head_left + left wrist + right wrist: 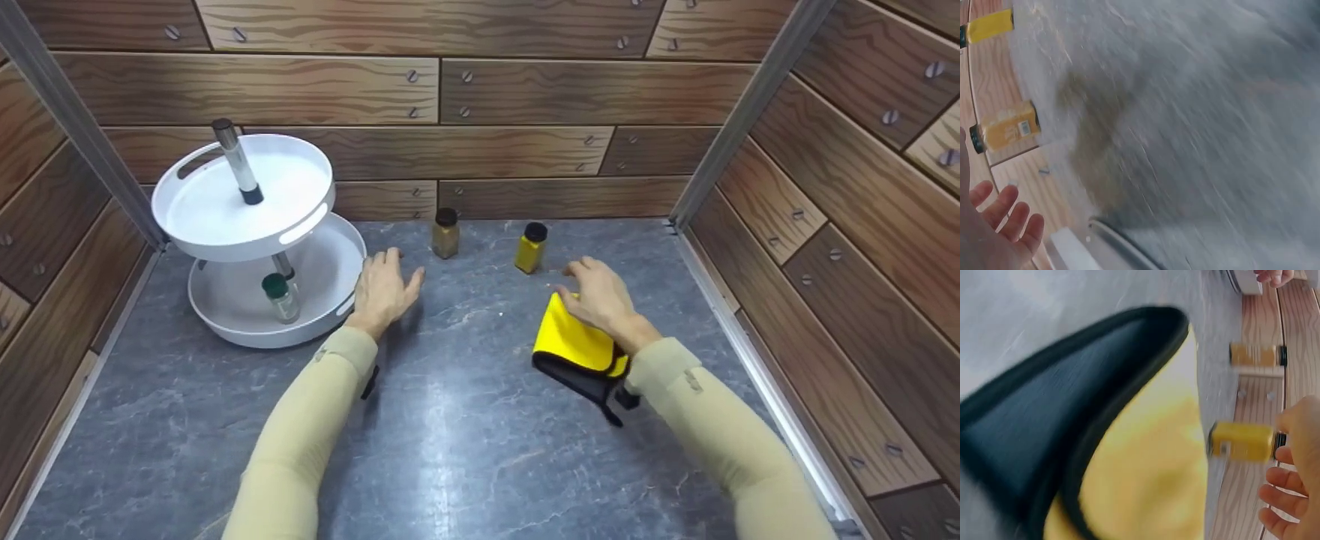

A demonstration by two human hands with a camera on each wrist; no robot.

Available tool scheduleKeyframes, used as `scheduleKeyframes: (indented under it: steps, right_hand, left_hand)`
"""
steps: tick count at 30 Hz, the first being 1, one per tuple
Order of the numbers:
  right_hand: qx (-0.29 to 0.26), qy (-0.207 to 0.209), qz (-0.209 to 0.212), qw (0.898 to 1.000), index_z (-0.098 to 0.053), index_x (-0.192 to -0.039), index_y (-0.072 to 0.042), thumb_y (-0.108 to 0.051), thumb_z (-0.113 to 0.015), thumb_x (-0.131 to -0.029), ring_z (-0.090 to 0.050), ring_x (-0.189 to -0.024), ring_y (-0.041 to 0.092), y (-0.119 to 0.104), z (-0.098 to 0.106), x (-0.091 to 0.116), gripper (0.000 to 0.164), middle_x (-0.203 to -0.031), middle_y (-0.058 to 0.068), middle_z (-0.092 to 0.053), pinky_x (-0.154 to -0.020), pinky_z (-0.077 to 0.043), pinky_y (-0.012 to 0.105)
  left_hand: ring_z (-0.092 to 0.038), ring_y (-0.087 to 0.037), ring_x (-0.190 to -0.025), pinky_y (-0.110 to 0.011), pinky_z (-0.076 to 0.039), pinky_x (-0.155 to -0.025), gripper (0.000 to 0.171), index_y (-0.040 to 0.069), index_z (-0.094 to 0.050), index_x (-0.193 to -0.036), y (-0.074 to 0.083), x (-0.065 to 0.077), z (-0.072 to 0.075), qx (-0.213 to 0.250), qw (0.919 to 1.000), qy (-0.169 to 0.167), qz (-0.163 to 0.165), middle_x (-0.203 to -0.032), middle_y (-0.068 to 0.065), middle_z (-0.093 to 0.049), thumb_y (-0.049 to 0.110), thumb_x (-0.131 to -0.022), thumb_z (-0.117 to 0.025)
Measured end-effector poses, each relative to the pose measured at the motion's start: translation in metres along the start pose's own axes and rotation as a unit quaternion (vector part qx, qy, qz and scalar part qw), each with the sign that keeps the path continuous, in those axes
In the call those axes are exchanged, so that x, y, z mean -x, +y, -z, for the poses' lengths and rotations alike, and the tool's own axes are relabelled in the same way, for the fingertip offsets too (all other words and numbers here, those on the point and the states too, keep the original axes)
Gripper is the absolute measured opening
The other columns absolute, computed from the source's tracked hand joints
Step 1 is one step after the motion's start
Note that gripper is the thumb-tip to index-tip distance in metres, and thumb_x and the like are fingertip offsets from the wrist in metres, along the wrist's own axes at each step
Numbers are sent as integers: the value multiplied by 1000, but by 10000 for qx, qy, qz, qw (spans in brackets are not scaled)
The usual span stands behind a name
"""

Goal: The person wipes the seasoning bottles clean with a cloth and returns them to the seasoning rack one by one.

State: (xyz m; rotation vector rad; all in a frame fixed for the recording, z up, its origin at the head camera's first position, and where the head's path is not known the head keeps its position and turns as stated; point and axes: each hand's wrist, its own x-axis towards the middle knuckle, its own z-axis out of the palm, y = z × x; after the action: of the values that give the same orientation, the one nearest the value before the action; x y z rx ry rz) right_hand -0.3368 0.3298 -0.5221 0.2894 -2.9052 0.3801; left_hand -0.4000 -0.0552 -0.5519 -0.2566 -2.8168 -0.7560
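Note:
My left hand (pixel 382 289) hovers beside the right rim of the lower tier of a white two-tier tray stand (pixel 247 334). Its fingers are loosely bent and empty in the left wrist view. Above a folded yellow cloth with black edging and a dark underside (pixel 574 337) is my right hand (pixel 600 296), its thumb overlapping the cloth's far corner. Relaxed, slightly spread fingers (pixel 1286 500) hold nothing in the right wrist view. Just beyond this hand stands a black-capped jar of yellow powder (pixel 529 251). Left of that jar is a black-capped jar of brownish spice (pixel 445 236).
A clear jar with a green lid (pixel 282 300) stands on the lower tier. The upper tier (pixel 285 165) has cut-out handles and a central post (pixel 238 165). Wood-patterned walls (pixel 525 90) enclose the grey marbled tabletop (pixel 450 450) at the back and sides.

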Motion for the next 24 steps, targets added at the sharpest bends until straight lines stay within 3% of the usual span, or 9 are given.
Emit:
scheduleKeyframes:
  steps: [11,18,21,24]
  right_hand:
    - [439,-136,-674,9967,-72,-136,6,-29,-69,-109,-72,-117,49,55,3,39,44,-129,29,-73,-102,-61,62]
    - [226,-1135,-1314,9846,-49,-164,6,-41,-64,-112,-58,-146,55,73,-2,46,72,-160,36,-57,-123,-49,68]
    - [108,-1541,-1509,9764,-40,-169,6,-42,-67,-111,-51,-154,56,76,-3,47,80,-168,36,-50,-129,-43,68]
    - [28,-1694,-1632,9719,-39,-169,5,-42,-68,-109,-50,-155,55,77,-4,47,82,-168,35,-49,-129,-43,68]
  left_hand:
    - [-62,-49,-137,-59,-51,-118,64,2,-58,-148,19,-30,-24,210,9988,-81,429,-144,-26,-68,52,-108,-62]
    - [-60,-49,-141,-58,-51,-122,69,2,-53,-153,30,-46,-37,277,9964,-291,742,-152,-27,-64,53,-107,-64]
    - [-60,-49,-142,-59,-51,-122,71,1,-52,-153,34,-53,-41,230,9961,-409,750,-152,-28,-62,53,-107,-66]
    - [-59,-49,-142,-59,-52,-122,73,0,-51,-154,37,-59,-45,199,9955,-501,779,-153,-28,-62,53,-106,-67]
